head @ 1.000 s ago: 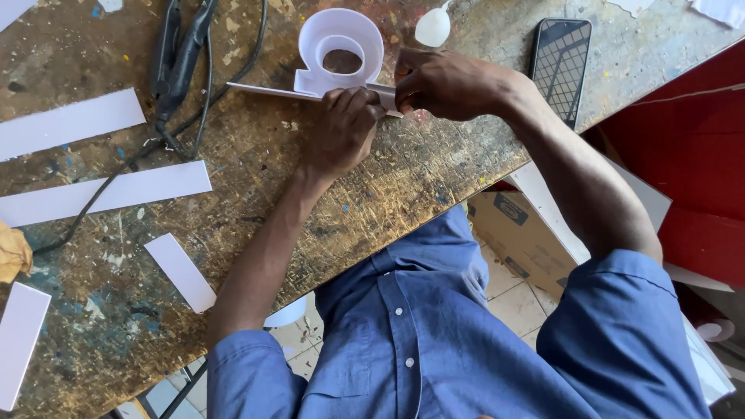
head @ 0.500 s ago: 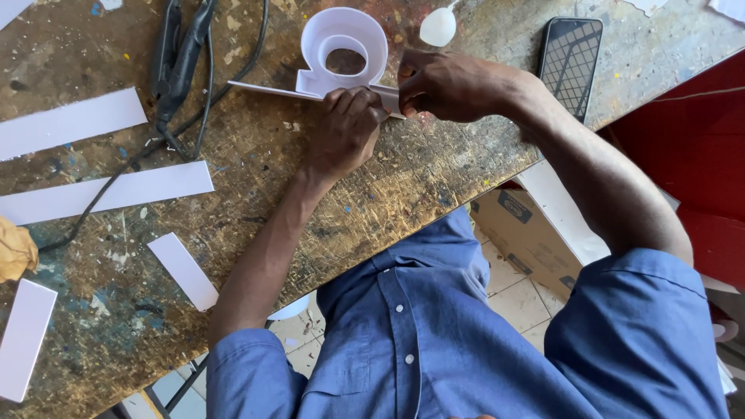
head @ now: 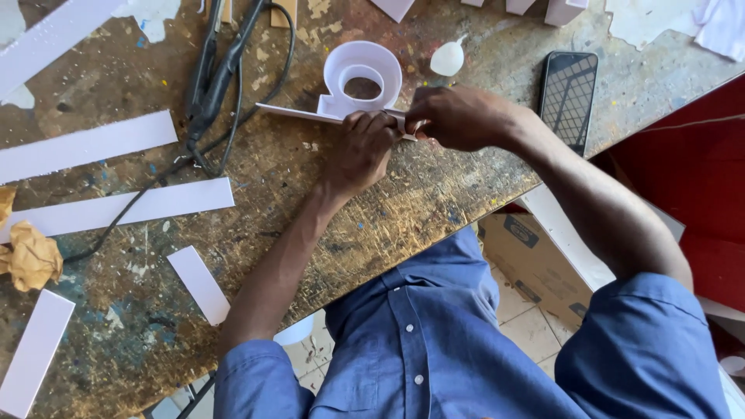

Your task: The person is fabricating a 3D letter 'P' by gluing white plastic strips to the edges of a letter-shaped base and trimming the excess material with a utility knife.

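A white card piece [head: 362,71], curled into a ring with a flat strip running out to the left, stands on the worn wooden table [head: 419,194]. My left hand [head: 361,151] grips the strip's near edge just below the ring, fingers curled over it. My right hand [head: 458,116] pinches the strip's right end, touching my left fingertips. What the fingers pinch there is hidden.
A black phone [head: 568,97] lies to the right of my hands. A black corded tool [head: 217,70] lies at the left, its cable trailing across the table. White card strips [head: 124,208] and crumpled brown paper [head: 31,256] are scattered further left. A cardboard box [head: 535,256] sits on the floor.
Both hands stay on the white piece in about the same place. Only the view has shifted slightly.
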